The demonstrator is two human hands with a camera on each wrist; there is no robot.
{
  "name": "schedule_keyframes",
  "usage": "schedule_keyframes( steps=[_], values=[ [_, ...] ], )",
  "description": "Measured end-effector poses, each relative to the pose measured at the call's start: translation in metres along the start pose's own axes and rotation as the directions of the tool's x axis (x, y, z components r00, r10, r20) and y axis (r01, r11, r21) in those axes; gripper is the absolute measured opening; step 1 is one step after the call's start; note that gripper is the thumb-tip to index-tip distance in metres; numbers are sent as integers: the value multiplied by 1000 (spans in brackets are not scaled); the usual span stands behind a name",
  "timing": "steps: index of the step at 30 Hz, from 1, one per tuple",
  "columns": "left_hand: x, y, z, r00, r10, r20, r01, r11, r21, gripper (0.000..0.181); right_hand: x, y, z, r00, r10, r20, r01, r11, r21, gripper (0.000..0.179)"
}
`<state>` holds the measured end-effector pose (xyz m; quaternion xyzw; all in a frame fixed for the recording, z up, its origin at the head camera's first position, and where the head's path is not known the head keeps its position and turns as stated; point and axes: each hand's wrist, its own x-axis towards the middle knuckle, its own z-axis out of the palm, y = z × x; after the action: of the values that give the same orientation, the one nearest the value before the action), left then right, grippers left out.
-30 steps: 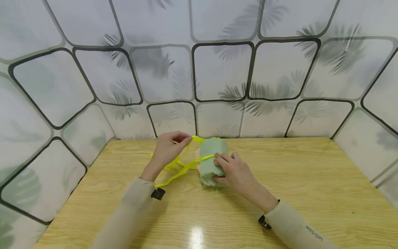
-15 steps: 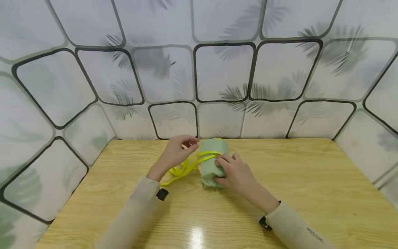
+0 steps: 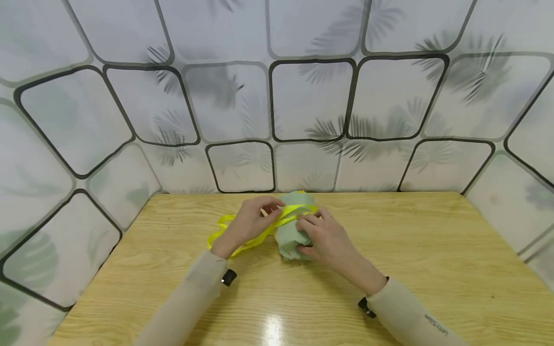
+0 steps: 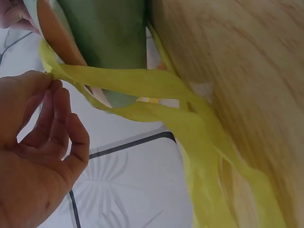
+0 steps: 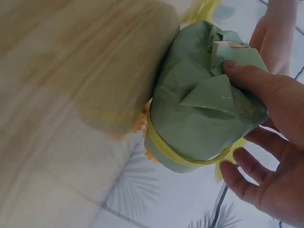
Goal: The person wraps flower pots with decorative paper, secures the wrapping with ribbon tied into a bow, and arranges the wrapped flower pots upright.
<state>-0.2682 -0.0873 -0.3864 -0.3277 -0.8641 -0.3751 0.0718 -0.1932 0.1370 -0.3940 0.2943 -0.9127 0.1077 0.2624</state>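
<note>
A parcel wrapped in pale green paper (image 3: 291, 245) lies on the wooden table, its folded, crumpled end turned toward me. Yellow ribbon (image 4: 190, 128) runs across the parcel and trails off to its left in loose loops. At the parcel's left side, my left hand (image 3: 253, 220) pinches the ribbon between thumb and index finger; the other fingers curl loosely. My right hand (image 3: 326, 238) grips the parcel from the right. In the right wrist view its thumb (image 5: 237, 71) presses the folded paper flaps, with fingertips near the ribbon band (image 5: 190, 162).
The wooden table (image 3: 411, 250) extends to both sides and toward me. Behind it stands a pale fabric wall (image 3: 309, 101) with dark outlined squares and leaf prints. An orange scalloped edge (image 5: 151, 156) shows beside the parcel in the right wrist view.
My left hand has moved right and slightly down, bringing ribbon across the parcel toward my right fingers. The right hand stays on the parcel, its fingers shifting slightly at the ribbon.
</note>
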Motion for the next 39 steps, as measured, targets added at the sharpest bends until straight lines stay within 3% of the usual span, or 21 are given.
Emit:
schedule_keyframes(
  steps=[8,15,22,25,30,32,36,39],
  values=[
    [3,6,6,995,94,20,-93,995,-18,13,1,1,-1,999,12,-40,-16,996,-85,54],
    [3,8,8,988,140,63,-137,990,-42,15,0,3,-2,1000,23,6,-22,996,-86,57],
    [2,9,11,979,192,60,-192,981,-15,16,0,3,-3,999,9,35,-10,1000,22,53],
    [0,10,12,973,228,33,-228,973,11,16,1,2,-3,999,-13,50,9,997,82,52],
    [-11,11,10,959,284,-14,-282,955,91,13,0,1,0,999,-21,46,17,995,94,52],
    [-19,13,8,959,283,15,-283,956,77,15,0,0,0,999,-20,42,16,995,96,52],
    [-32,17,9,966,233,115,-230,972,-45,27,-1,0,0,999,-13,40,9,995,95,51],
    [-36,20,12,971,204,124,-194,977,-85,39,-2,0,-1,999,-9,35,6,995,95,51]
  ],
)
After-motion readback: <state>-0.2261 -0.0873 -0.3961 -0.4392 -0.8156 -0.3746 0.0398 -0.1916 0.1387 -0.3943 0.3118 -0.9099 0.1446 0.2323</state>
